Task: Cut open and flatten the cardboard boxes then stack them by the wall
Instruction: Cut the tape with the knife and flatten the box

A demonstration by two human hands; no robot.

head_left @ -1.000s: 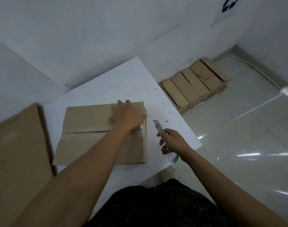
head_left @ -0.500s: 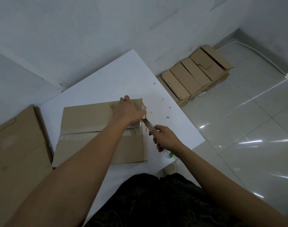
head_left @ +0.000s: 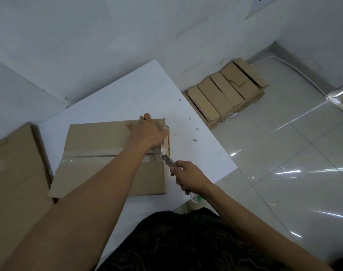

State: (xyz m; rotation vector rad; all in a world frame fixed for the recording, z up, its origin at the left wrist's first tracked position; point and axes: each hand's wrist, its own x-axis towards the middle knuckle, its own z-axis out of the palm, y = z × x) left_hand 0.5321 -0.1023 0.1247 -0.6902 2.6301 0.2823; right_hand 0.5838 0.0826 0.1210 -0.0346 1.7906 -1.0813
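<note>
A taped brown cardboard box [head_left: 96, 145] lies on the white table [head_left: 127, 98]. My left hand [head_left: 149, 132] presses flat on the box's top near its right end, fingers spread. My right hand [head_left: 190, 178] grips a utility knife [head_left: 169, 160] with a clear, green-tipped handle. The blade tip touches the box's right end at the clear tape seam. A stack of flattened cardboard [head_left: 225, 92] lies on the floor against the wall at the right.
Another large brown box [head_left: 14, 173] stands to the left of the table. Small cardboard scraps [head_left: 195, 140] dot the table's right part. Glossy tiled floor [head_left: 284, 163] lies to the right, with a white cable along the wall base.
My right hand brought the knife from beside the box to its right end, then down along that end to the tape seam. My left hand stayed pressed on the box top.
</note>
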